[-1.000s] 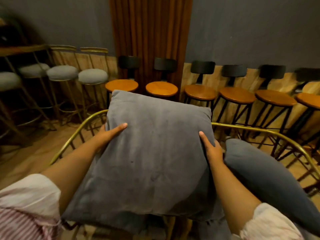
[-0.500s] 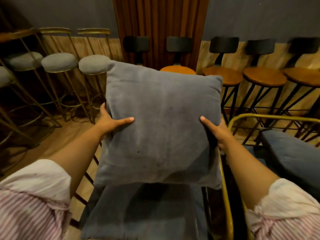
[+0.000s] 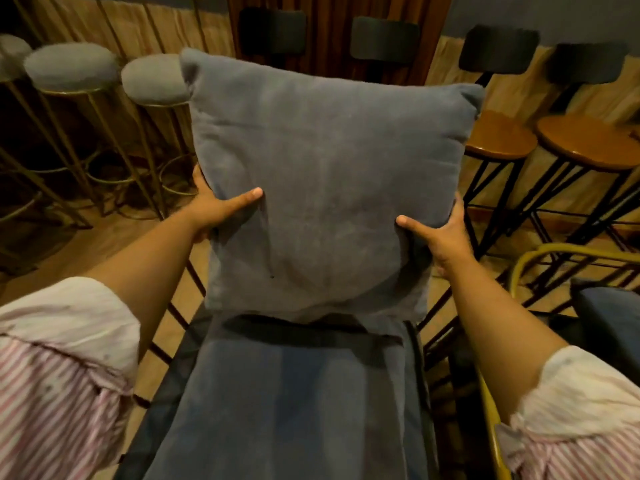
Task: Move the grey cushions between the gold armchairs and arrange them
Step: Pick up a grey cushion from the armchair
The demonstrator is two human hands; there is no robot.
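Note:
A square grey cushion [image 3: 322, 174] stands upright in front of me, held from both sides. My left hand [image 3: 216, 206] grips its lower left edge, thumb across the front. My right hand [image 3: 438, 237] grips the lower right edge the same way. Below the cushion lies a grey seat pad [image 3: 287, 403] of an armchair; the cushion's bottom edge hangs just above its far end. At the right edge a gold armchair frame [image 3: 540, 254] curves around another grey cushion [image 3: 609, 320].
Gold-legged stools with grey round seats [image 3: 156, 79] stand at the far left. Black-backed stools with wooden seats [image 3: 498, 136] line the wall at the right. A brown curtain [image 3: 332, 15] hangs behind. Wooden floor shows on both sides of the seat.
I have carried the cushion leftward, away from the gold armchair at the right, and raised it upright over a grey seat pad. Both hands shifted lower on its sides.

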